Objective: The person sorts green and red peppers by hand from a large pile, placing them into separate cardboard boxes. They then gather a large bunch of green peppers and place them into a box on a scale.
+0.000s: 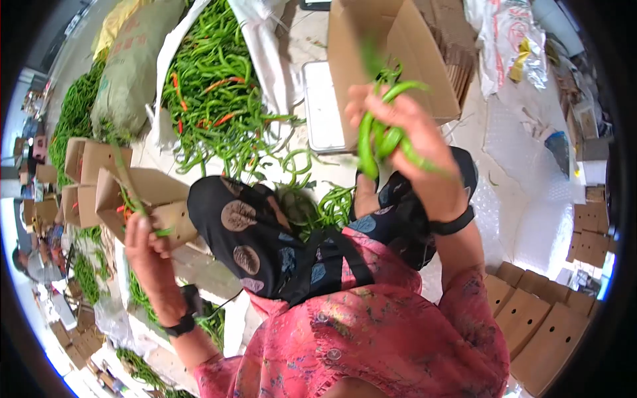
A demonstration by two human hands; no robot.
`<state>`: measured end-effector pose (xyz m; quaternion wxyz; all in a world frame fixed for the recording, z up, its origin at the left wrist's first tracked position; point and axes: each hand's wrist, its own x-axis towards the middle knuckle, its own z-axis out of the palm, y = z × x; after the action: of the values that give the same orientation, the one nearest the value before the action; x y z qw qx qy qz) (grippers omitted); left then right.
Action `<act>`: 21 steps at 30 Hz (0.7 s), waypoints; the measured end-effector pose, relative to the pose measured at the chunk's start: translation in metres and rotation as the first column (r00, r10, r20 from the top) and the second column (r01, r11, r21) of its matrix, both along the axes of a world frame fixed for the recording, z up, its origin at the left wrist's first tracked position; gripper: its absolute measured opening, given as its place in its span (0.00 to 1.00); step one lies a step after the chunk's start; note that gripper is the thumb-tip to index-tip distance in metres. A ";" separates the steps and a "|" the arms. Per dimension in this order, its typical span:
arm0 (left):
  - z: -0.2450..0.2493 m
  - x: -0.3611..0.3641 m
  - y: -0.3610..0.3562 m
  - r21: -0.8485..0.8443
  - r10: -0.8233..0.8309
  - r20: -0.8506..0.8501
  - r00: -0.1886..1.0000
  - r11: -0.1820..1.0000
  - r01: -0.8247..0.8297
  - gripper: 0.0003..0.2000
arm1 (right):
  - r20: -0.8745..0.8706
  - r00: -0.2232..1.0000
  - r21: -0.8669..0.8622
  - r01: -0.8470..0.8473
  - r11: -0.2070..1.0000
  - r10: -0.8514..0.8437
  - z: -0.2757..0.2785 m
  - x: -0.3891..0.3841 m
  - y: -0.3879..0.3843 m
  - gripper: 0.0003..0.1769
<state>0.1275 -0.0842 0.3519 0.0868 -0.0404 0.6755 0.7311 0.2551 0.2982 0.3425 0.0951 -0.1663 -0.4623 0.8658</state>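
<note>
Currently, both hands are raised and loaded, wrists well apart. Right hand [417,132]: fingers folded round a small bunch of green peppers [365,146], no wide gap between fingers and palm. Curved pods stick out at both sides of the fist, one tip pointing off to the right, others hanging below the fingers. Blurred green at the top of the bunch; cannot tell whether leaf or pod. Bunch sits in front of an open cardboard box [424,69], held up off it as far as the view shows.

Left hand [147,249]: fingers bent in, thumb side close, pinching a long green piece [127,176] that slants up and away; a shorter green end shows past the fingers. Too blurred to say pod or stem. Grip narrow. Hand is just beside a second open carton [109,192], with some red and green showing at its mouth.

Main heap of peppers [212,79] spills from a white sack [265,56] ahead of the knees, mostly green, a few red. More loose pods [335,205] lie between the feet. White flat-topped tray [324,106] beside the box.
</note>
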 end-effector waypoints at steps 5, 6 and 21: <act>-0.033 -0.070 -0.086 -0.022 -0.001 -0.051 0.999 1.000 0.000 0.08 | -0.077 0.991 0.297 0.127 0.946 -0.109 0.027 -0.045 0.123 0.21; -0.043 -0.084 -0.099 -0.129 0.054 -0.047 0.997 0.990 -0.059 0.07 | 0.031 0.992 0.308 0.103 0.946 -0.118 0.023 -0.061 0.152 0.21; -0.133 -0.125 -0.131 -0.689 -0.110 -0.239 0.965 0.719 -0.089 0.14 | 0.588 0.770 0.196 -0.432 0.880 0.247 -0.012 0.000 -0.013 0.20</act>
<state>0.0026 -0.2151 0.2191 -0.0211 0.0313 0.9055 0.4228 0.2550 0.2849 0.3310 -0.1752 -0.3010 -0.6265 0.6973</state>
